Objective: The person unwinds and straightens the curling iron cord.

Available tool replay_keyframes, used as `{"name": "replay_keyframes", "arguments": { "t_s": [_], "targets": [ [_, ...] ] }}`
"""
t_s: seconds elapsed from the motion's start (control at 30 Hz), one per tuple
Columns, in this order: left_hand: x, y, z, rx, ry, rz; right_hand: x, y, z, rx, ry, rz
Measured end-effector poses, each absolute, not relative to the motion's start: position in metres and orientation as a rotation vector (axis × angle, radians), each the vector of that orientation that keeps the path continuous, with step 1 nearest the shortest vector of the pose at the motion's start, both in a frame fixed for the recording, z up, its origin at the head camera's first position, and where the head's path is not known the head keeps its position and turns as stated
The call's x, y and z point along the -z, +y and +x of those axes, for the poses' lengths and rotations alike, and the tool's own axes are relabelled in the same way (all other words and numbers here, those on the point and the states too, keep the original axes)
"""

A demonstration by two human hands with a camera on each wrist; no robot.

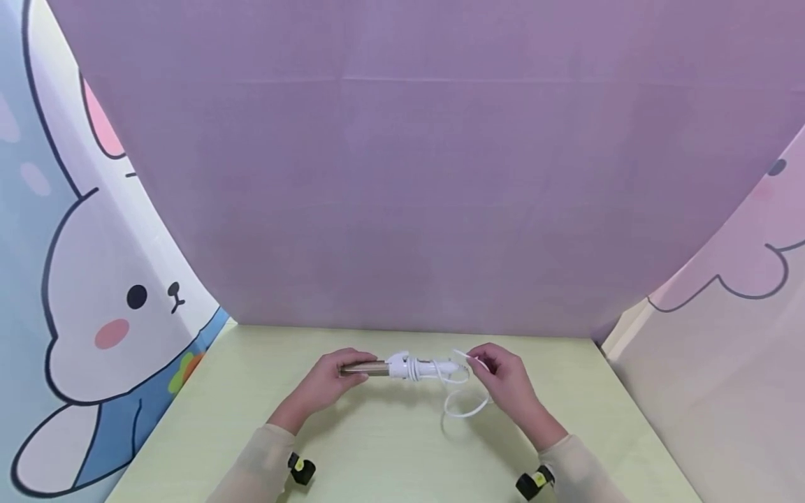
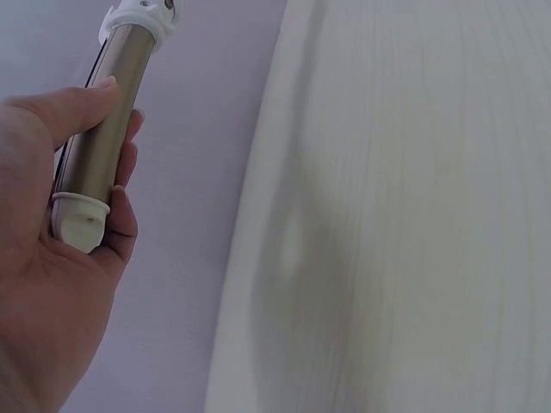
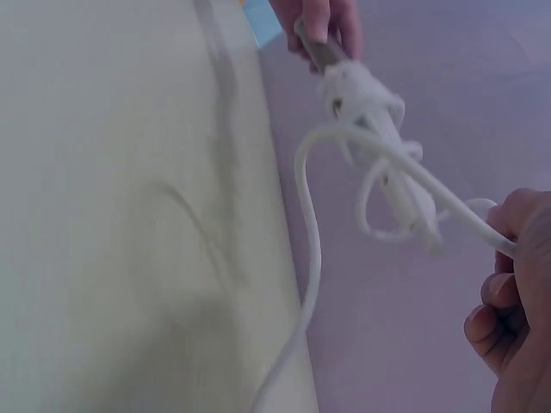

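Observation:
A curling iron point(image 1: 399, 366) with a white handle and a gold-brown barrel is held level over the table. My left hand point(image 1: 322, 384) grips its barrel point(image 2: 105, 151), thumb on one side and fingers curled round the other, the white end cap near the palm. White cord point(image 3: 312, 232) is wound in several turns round the handle, and a loose loop of it hangs below. Between thumb and fingers, my right hand point(image 1: 509, 383) pinches the cord a short way beyond the handle end. Its other fingers are curled in the right wrist view.
The pale wood-grain table point(image 1: 390, 461) lies beneath both hands, with their shadows on it. A purple cloth point(image 1: 415, 175) rises behind its far edge. Printed cloths stand at the sides, with a cartoon rabbit point(image 1: 94, 279) on the left one.

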State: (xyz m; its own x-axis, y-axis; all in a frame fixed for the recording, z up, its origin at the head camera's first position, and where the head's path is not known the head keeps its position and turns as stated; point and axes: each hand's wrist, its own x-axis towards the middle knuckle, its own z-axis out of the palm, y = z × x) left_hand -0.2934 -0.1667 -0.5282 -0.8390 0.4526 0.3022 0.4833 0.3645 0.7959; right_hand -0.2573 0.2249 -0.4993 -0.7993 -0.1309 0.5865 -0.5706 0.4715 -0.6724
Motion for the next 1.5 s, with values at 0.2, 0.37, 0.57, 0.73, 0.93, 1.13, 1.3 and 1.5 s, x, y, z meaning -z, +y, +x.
{"name": "replay_keyframes", "arguments": {
  "t_s": [0.2, 0.37, 0.57, 0.73, 0.93, 1.13, 1.3, 1.5],
  "targets": [
    [0.531, -0.166, -0.295, 1.541, -2.541, -0.944, 0.506, 0.239, -0.268, -1.203, -2.34, 0.534],
    [0.53, -0.166, -0.296, 1.554, -2.543, -0.939, 0.515, 0.244, -0.271, -1.199, -2.386, 0.546],
    [0.527, -0.165, -0.295, 1.56, -2.529, -0.933, 0.53, 0.245, -0.272, -1.18, -2.434, 0.635],
    [0.525, -0.162, -0.294, 1.561, -2.533, -0.895, 0.536, 0.242, -0.269, -1.178, -2.469, 0.687],
    [0.522, -0.162, -0.295, 1.569, -2.52, -0.857, 0.541, 0.234, -0.263, -1.231, -2.509, 0.755],
    [0.522, -0.162, -0.297, 1.562, -2.513, -0.824, 0.542, 0.228, -0.256, -1.254, -2.556, 0.778],
    [0.522, -0.162, -0.298, 1.539, -2.524, -0.786, 0.541, 0.225, -0.251, -1.303, -2.558, 0.819],
    [0.522, -0.162, -0.297, 1.525, -2.528, -0.77, 0.536, 0.22, -0.243, -1.35, -2.534, 0.916]
  ]
}}
